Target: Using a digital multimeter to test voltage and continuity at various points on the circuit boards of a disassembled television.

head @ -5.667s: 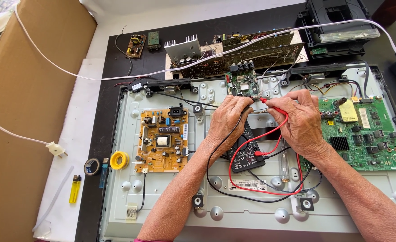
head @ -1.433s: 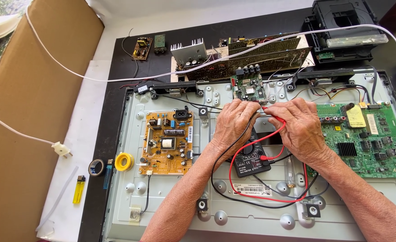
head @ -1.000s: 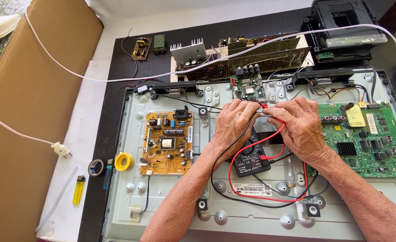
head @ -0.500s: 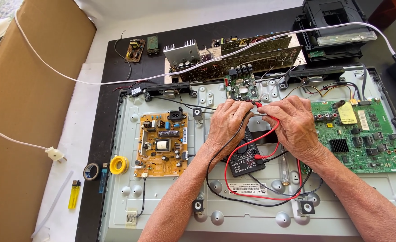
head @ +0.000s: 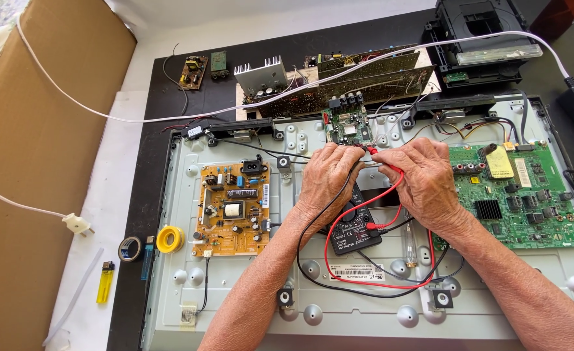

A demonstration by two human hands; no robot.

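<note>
Barely shifted vs half a sec ago: both hands in same spot over TV chassis [head: 235, 312], view only drifted a bit. Left hand [head: 329, 179] curled shut on black probe lead [head: 306, 260], tip hidden under fingers, pressed down near small green board [head: 346, 125] at top-centre edge of chassis. Right hand [head: 423, 179] pinched shut on red probe [head: 381, 156], tip pointing left, meeting left-hand fingertips just below that small board. Black multimeter [head: 352, 231] flat on chassis centre, btwn the two wrists, partly under left hand; red lead [head: 378, 283] loops down toward bottom edge and back up to right hand, black lead loops alongside. Tan power-supply board [head: 231, 208] at left part of chassis, well apart from left hand. Large green mainboard [head: 517, 198] at right part, just beside right wrist. Off chassis, left edge of black mat [head: 157, 130]: yellow tape roll [head: 169, 239], grey tape roll [head: 129, 248], yellow lighter [head: 105, 282] further left on white sheet. Cardboard [head: 33, 162] at far left w/ white mains cord and plug [head: 77, 224] across it. Heatsink board [head: 261, 78] and long brown boards [head: 371, 78] along top edge of mat.
</note>
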